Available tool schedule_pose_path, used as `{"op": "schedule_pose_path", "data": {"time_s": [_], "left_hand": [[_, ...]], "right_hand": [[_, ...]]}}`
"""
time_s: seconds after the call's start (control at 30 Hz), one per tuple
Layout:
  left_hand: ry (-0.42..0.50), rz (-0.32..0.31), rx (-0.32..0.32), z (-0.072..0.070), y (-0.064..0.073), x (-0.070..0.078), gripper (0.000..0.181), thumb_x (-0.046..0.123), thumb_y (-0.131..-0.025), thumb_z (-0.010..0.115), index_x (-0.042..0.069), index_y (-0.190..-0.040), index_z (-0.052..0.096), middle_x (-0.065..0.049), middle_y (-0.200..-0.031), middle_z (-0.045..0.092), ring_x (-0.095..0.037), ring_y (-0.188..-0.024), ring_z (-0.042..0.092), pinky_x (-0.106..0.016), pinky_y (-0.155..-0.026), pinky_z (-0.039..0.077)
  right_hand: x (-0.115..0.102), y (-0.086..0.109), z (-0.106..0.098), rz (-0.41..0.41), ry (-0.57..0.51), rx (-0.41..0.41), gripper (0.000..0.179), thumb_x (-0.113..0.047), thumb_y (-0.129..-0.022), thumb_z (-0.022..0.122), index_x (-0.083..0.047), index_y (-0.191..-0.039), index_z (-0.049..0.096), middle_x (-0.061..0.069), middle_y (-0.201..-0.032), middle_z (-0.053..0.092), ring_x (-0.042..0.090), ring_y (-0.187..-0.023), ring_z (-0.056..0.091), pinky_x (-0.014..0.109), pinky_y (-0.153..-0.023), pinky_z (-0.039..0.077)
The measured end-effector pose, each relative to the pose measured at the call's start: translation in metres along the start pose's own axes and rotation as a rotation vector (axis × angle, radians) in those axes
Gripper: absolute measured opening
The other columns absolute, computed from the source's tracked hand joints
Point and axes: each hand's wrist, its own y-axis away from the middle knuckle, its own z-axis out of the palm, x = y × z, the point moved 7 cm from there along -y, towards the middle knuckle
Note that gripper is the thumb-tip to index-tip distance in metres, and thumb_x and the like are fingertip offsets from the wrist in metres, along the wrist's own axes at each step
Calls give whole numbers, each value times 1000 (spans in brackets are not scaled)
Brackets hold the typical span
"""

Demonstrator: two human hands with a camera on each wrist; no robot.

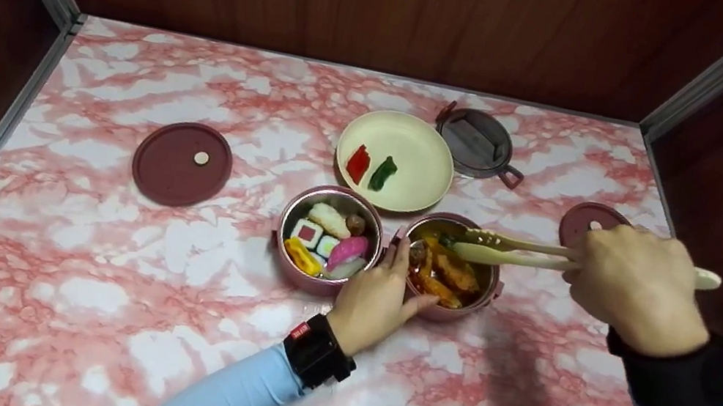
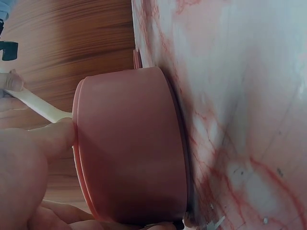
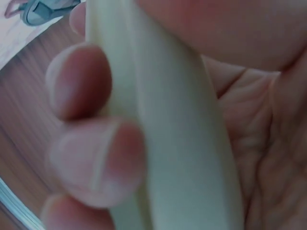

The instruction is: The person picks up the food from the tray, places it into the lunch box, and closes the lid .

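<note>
My right hand (image 1: 641,286) grips cream tongs (image 1: 516,251), its fingers wrapped around both arms in the right wrist view. The tongs' tips reach into the right pink lunch pot (image 1: 491,296), close to a dark green piece (image 1: 448,239). Browned food pieces (image 1: 457,273) lie in orange liquid there. My left hand (image 1: 373,305) holds that pot, thumb at the near rim and fingers along its left side, between the two pots. In the left wrist view the pot's pink wall (image 2: 132,148) stands on the table. The left pink pot (image 1: 289,278) contains several sushi-like pieces.
Behind the pots sits a cream plate (image 1: 421,161) with a red piece (image 1: 358,164) and a green piece (image 1: 383,174). A dark clip-handled lid (image 1: 478,153) lies beside it. Round maroon lids lie at left (image 1: 171,166) and right (image 1: 578,219), the latter partly behind my right hand.
</note>
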Motion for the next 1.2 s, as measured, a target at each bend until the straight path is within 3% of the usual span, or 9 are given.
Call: {"op": "schedule_pose_path", "data": {"time_s": [0.13,0.27,0.47,0.7,0.87,1.0,1.1,1.2], "left_hand": [[-2,-3,-8,0,0,0,100,62,-89,62,-6,-152,27,-26,-145,45,-22,-58,62,-34,-60,54],[-5,-11,-4,0,0,0,100,62,-88,63,-6,-152,26,-25,-145,45,-26,-67,67,-36,-64,55],[-2,-8,6,0,0,0,101,61,-87,64,-6,-152,27,-26,-145,46,-29,-72,69,-37,-67,56],[-5,-15,-1,1,0,-1,100,61,-88,64,-6,-152,28,-24,-147,44,-29,-73,69,-37,-66,56],[-6,-20,-9,1,0,-1,99,61,-88,63,-5,-153,28,-24,-146,45,-30,-77,70,-38,-70,56],[-3,-20,-12,1,0,-1,99,61,-88,63,-5,-153,28,-24,-146,46,-32,-83,70,-40,-73,56],[-3,-17,-12,0,0,-1,99,62,-88,63,-5,-152,29,-23,-147,45,-31,-86,70,-40,-74,55],[-10,-15,-10,0,0,0,99,62,-88,62,-5,-152,28,-23,-147,44,-31,-85,70,-39,-73,56]], "right_hand": [[-10,2,2,2,-5,43,24,-21,-70,81,-9,-62,62,12,-59,56,38,-52,55,56,-43,39],[-16,3,4,5,-17,71,26,-19,-70,81,-7,-61,60,12,-57,54,39,-51,55,56,-43,41],[-12,7,4,19,-33,34,24,-23,-74,81,-6,-69,65,13,-60,57,38,-51,56,57,-43,41],[6,19,-5,86,-100,-9,13,-28,-80,76,-16,-84,72,17,-71,65,40,-59,58,58,-46,39],[12,26,-16,80,-118,147,19,-27,-80,75,-17,-96,75,19,-70,64,42,-52,54,56,-40,34],[12,26,-21,55,-118,293,20,-32,-79,78,-17,-92,73,21,-67,62,46,-48,51,57,-37,29],[7,22,-23,-14,-107,430,21,-33,-78,79,-16,-88,69,18,-68,63,47,-49,52,58,-36,29],[1,18,-25,-110,-87,548,23,-27,-77,77,-14,-95,73,14,-75,68,44,-53,57,59,-36,33]]}}
